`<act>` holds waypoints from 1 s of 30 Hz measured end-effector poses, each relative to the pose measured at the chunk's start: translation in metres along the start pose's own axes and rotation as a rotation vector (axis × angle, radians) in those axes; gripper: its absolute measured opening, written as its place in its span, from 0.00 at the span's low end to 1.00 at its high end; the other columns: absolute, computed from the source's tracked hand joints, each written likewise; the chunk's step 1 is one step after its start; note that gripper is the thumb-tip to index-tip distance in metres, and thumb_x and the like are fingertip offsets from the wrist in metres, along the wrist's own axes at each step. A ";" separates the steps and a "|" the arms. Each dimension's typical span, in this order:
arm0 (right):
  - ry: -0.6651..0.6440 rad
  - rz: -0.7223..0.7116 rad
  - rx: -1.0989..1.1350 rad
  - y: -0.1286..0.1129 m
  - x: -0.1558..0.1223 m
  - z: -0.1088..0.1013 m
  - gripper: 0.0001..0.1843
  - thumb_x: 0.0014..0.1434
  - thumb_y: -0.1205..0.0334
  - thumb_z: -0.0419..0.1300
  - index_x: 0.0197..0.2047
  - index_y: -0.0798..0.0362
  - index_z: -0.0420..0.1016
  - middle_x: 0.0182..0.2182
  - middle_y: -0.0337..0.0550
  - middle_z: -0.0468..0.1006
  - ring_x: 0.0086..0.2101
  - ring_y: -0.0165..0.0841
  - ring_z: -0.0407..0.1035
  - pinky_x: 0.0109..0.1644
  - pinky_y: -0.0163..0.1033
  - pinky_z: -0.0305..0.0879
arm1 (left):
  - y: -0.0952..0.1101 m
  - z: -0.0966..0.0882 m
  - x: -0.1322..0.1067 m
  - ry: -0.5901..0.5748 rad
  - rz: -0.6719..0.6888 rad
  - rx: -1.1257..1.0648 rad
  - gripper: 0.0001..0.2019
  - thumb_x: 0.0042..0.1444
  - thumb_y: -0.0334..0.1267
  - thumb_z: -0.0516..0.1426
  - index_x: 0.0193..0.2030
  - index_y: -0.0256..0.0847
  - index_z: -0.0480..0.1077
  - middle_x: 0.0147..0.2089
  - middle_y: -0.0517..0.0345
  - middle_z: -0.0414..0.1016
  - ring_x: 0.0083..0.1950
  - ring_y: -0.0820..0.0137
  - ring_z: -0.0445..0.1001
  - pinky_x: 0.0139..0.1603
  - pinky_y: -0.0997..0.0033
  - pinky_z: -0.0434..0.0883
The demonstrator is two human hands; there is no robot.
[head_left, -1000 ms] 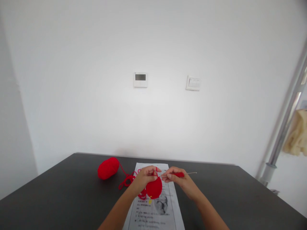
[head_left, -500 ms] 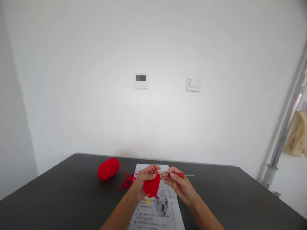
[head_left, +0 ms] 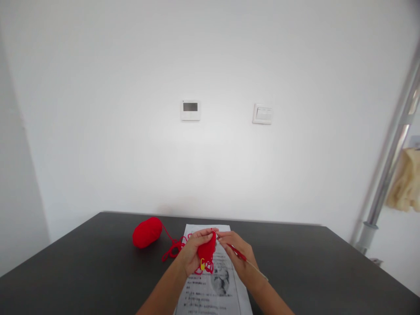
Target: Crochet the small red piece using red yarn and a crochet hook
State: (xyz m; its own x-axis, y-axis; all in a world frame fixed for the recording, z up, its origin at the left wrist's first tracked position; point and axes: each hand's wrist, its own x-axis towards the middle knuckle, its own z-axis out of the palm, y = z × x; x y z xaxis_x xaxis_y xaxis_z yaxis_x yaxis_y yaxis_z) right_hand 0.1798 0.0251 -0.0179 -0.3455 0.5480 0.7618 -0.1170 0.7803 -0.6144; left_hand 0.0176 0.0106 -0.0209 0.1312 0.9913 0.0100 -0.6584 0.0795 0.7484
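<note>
Between the thumb and fingers of my left hand [head_left: 193,247] is a red crochet piece [head_left: 206,250], held above a printed sheet [head_left: 210,302]. A yellow stitch marker [head_left: 202,264] hangs from its lower edge, with loose red yarn strands beside it. My right hand [head_left: 238,256] is closed around a crochet hook [head_left: 239,252] with a red grip and a thin metal shaft. The tip of the hook meets the top edge of the crochet piece, near my left fingertips; the exact stitch is too small to make out.
A red yarn ball [head_left: 147,232] rests on the dark table [head_left: 98,262] to the left. Tangled yarn [head_left: 173,250] runs from it toward my left hand. Behind the table stands a white wall with a thermostat [head_left: 190,110] and a light switch [head_left: 262,113]. A metal pipe [head_left: 387,175] stands right.
My right hand has turned, so the hook's rear end now slants down toward my wrist instead of lying level. The crochet piece has tilted, and the raised yarn loop at its top is drawn down.
</note>
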 end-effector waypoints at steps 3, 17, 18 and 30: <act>-0.078 -0.192 -0.170 -0.001 0.000 -0.003 0.12 0.61 0.70 0.52 0.43 0.48 0.73 0.45 0.47 0.74 0.45 0.36 0.69 0.47 0.40 0.67 | 0.003 0.001 -0.002 -0.039 -0.019 0.041 0.10 0.43 0.27 0.63 0.35 0.31 0.75 0.26 0.53 0.76 0.24 0.75 0.72 0.28 0.79 0.68; -0.165 -0.111 -0.236 0.001 0.001 -0.002 0.11 0.62 0.67 0.50 0.42 0.50 0.72 0.42 0.46 0.75 0.44 0.34 0.69 0.49 0.39 0.66 | 0.011 -0.002 -0.003 -0.001 0.026 0.268 0.17 0.37 0.34 0.66 0.38 0.32 0.76 0.31 0.48 0.78 0.31 0.68 0.75 0.34 0.73 0.66; -0.155 -0.097 -0.228 0.001 0.001 -0.002 0.10 0.62 0.67 0.50 0.42 0.50 0.72 0.42 0.46 0.76 0.44 0.34 0.69 0.49 0.39 0.66 | 0.011 -0.001 -0.003 0.002 0.032 0.274 0.18 0.36 0.34 0.66 0.38 0.33 0.76 0.31 0.48 0.79 0.32 0.68 0.75 0.34 0.73 0.66; -0.069 -0.053 -0.180 0.007 0.000 -0.001 0.08 0.60 0.67 0.54 0.39 0.50 0.74 0.35 0.44 0.77 0.38 0.34 0.71 0.44 0.38 0.68 | 0.004 -0.004 0.001 -0.042 0.095 0.331 0.22 0.33 0.33 0.68 0.40 0.35 0.76 0.35 0.49 0.80 0.35 0.66 0.75 0.41 0.70 0.67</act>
State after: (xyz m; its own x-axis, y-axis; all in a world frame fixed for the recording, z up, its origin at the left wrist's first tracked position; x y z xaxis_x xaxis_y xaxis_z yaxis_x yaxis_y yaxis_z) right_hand 0.1799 0.0311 -0.0217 -0.4069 0.4875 0.7725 0.0293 0.8522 -0.5223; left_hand 0.0122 0.0126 -0.0203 0.1157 0.9869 0.1124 -0.3943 -0.0582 0.9171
